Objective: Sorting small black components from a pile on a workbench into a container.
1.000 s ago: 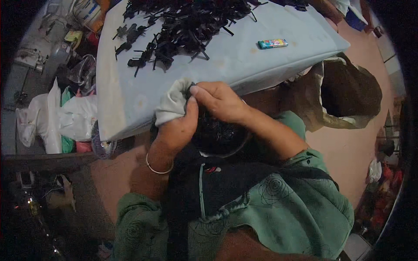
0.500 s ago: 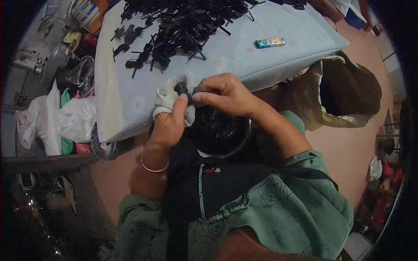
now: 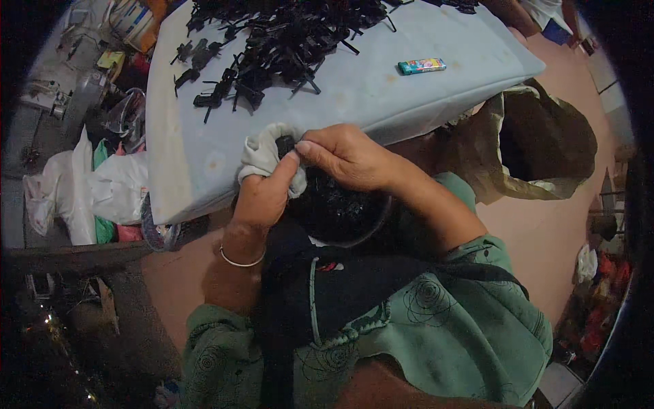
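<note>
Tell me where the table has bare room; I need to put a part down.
Bare patches on the blue table: its left near corner, left of the rag in the left hand, and the right side around the small box. The far middle is crowded with a black parts pile.

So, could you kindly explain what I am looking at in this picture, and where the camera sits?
There is no machine here: the camera is worn on a person's head and looks down at their two bare hands, so the round, bent edges come from its wide lens. The left hand holds a pale cloth bunched around a small black part, and the right hand pinches that same part from the other side. Both hands work just above a dark round bowl in the lap. Ahead lies a pale blue board with a heap of black parts and a small colourful box. A brown bag stands open at the right.
</note>
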A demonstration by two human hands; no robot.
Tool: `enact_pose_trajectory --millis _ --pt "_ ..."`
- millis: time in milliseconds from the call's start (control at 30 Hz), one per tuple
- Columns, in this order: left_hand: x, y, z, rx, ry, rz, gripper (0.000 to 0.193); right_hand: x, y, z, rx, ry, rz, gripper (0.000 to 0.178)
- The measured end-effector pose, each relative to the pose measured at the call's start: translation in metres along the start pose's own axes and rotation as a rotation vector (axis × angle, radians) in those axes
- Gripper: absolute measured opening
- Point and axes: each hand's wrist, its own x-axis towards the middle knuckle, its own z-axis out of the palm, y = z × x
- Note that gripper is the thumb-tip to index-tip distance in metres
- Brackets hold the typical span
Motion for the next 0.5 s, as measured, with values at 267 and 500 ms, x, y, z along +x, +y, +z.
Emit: enact_pose_trajectory --millis 267,500 --pt "-0.004 -0.004 0.002 0.581 0.047 0.333 0.028 0.002 0.004 0.026 0.104 0.122 0.017 0.027" --pt "-0.004 -0.006 -0.003 0.662 0.143 0.443 0.029 0.014 0.006 0.04 0.119 0.193 -0.052 0.029"
